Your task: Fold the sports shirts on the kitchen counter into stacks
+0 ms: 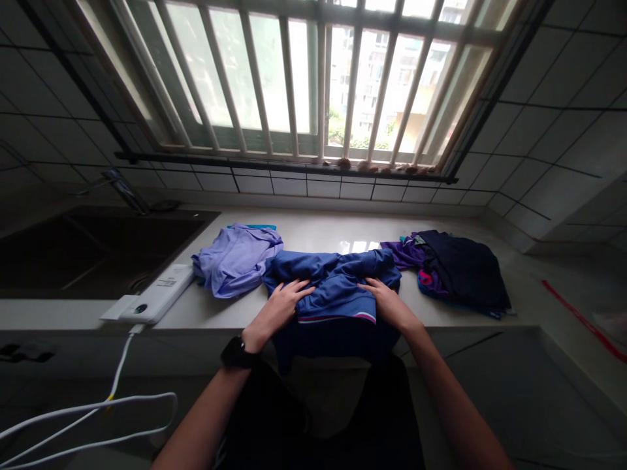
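Note:
A dark blue garment (337,274) with a white and red trim line lies rumpled on the counter, part of it hanging over the front edge. On its left side my left hand (283,301) rests with the fingers stretched out over the cloth. My right hand (386,300) lies on the right side of the same garment, fingers extended and pointing inward. Both palms are down, and neither hand grips the cloth. To the left sits a lavender garment (240,258), bunched up, with teal cloth showing behind it. At the right is a pile of dark navy clothing (463,271) with purple cloth beside it.
A white power strip (164,294) with a white cable (122,365) stands at the counter's left, beside a dark sink (98,254) and faucet (127,192). A red strap (582,320) lies far right. The barred window (304,85) is behind the counter (323,225).

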Available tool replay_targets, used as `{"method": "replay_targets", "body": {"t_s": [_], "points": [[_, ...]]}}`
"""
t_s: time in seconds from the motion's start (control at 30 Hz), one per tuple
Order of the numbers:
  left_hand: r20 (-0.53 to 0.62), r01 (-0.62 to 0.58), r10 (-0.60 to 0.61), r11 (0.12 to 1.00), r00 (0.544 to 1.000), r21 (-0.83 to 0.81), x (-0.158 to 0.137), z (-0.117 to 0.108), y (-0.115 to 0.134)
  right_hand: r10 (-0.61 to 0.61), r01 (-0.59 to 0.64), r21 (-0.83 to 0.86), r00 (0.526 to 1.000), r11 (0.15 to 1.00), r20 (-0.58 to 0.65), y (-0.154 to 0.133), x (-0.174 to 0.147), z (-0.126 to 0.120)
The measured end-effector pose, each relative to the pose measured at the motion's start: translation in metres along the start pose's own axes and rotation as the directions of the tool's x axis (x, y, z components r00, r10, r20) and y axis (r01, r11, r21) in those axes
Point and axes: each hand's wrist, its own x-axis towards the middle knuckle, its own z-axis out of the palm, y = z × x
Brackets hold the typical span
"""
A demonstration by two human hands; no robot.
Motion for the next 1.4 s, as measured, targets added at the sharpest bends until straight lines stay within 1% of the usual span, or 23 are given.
{"method": "replay_targets", "body": {"t_s": [0.17,0.23,0.33,0.4,0.47,0.53,0.57,0.6,0.63,0.7,0.77,0.8,0.9,0.93,1.0,1.03,1.1,1.13,1.2,1.27,1.3,1.33,1.4], "points": [[0.008,0.03,-0.03,0.998,1.0,-0.063,0.067,-0.01,-0.017,0.118,-0.118,-0.086,0.993,0.989,-0.004,-0.005,0.048,-0.016],[0.014,0.072,-0.071,0.993,0.997,-0.096,0.096,-0.013,-0.024,0.161,-0.162,-0.103,0.987,0.981,-0.018,-0.006,0.072,-0.023],[-0.062,0.138,-0.153,0.969,0.986,-0.203,0.129,-0.024,-0.029,0.162,-0.166,-0.078,0.985,0.983,-0.053,-0.003,0.102,-0.036],[-0.13,0.163,-0.202,0.951,0.971,-0.262,0.139,-0.036,-0.03,0.121,-0.124,-0.013,0.986,0.992,-0.118,0.004,0.11,-0.042],[-0.225,0.145,-0.22,0.94,0.949,-0.308,0.133,-0.049,-0.028,0.054,-0.036,0.076,0.966,0.996,-0.253,0.014,0.103,-0.045],[-0.334,0.046,-0.175,0.932,0.926,-0.36,0.113,-0.061,-0.025,-0.039,0.108,0.154,0.918,0.982,-0.394,0.025,0.082,-0.042],[-0.371,-0.021,-0.133,0.923,0.919,-0.384,0.099,-0.064,-0.022,-0.083,0.179,0.185,0.897,0.966,-0.435,0.031,0.068,-0.039],[-0.383,-0.072,-0.096,0.913,0.919,-0.402,0.083,-0.066,-0.019,-0.119,0.233,0.214,0.889,0.949,-0.442,0.035,0.053,-0.035],[-0.389,-0.095,-0.083,0.904,0.917,-0.416,0.068,-0.065,-0.015,-0.136,0.254,0.239,0.897,0.937,-0.421,0.038,0.038,-0.03],[-0.354,-0.079,-0.088,0.899,0.931,-0.431,0.04,-0.06,-0.007,-0.112,0.209,0.261,0.933,0.942,-0.343,0.04,0.011,-0.02],[-0.324,-0.042,-0.101,0.913,0.941,-0.406,0.019,-0.053,0.001,-0.076,0.16,0.264,0.95,0.951,-0.303,0.036,-0.01,-0.015],[-0.34,-0.028,-0.116,0.92,0.933,-0.391,0.011,-0.05,0.004,-0.074,0.164,0.268,0.946,0.949,-0.314,0.034,-0.017,-0.015],[-0.459,-0.037,-0.146,0.93,0.877,-0.366,-0.006,-0.043,0.011,-0.106,0.244,0.301,0.906,0.922,-0.41,0.027,-0.031,-0.017],[-0.467,-0.052,-0.128,0.934,0.875,-0.354,-0.01,-0.042,0.012,-0.105,0.255,0.311,0.897,0.916,-0.429,0.026,-0.033,-0.017],[-0.414,-0.072,-0.064,0.95,0.908,-0.305,-0.017,-0.037,0.012,-0.095,0.236,0.316,0.91,0.919,-0.403,0.028,-0.037,-0.015],[-0.375,-0.073,-0.035,0.96,0.926,-0.27,-0.02,-0.034,0.011,-0.095,0.218,0.308,0.925,0.926,-0.367,0.03,-0.038,-0.012],[-0.327,-0.091,0.02,0.975,0.945,-0.203,-0.025,-0.024,0.008,-0.116,0.198,0.267,0.949,0.943,-0.294,0.036,-0.038,-0.005],[-0.321,-0.124,0.062,0.976,0.945,-0.179,-0.028,-0.018,0.007,-0.128,0.196,0.243,0.954,0.95,-0.272,0.039,-0.038,-0.001],[-0.317,-0.233,0.174,0.959,0.932,-0.159,-0.033,-0.008,0.006,-0.133,0.19,0.204,0.956,0.96,-0.263,0.043,-0.037,0.006],[-0.309,-0.325,0.26,0.928,0.915,-0.182,-0.036,-0.001,0.007,-0.124,0.178,0.185,0.955,0.967,-0.269,0.043,-0.036,0.009],[-0.318,-0.332,0.257,0.92,0.913,-0.208,-0.036,0.0,0.009,-0.122,0.175,0.183,0.955,0.967,-0.27,0.042,-0.035,0.009],[-0.34,-0.312,0.221,0.919,0.914,-0.241,-0.037,0.0,0.011,-0.118,0.174,0.187,0.954,0.967,-0.276,0.041,-0.035,0.009],[-0.412,-0.222,0.073,0.919,0.908,-0.325,-0.037,-0.005,0.014,-0.097,0.165,0.202,0.946,0.965,-0.31,0.039,-0.036,0.005]]}}
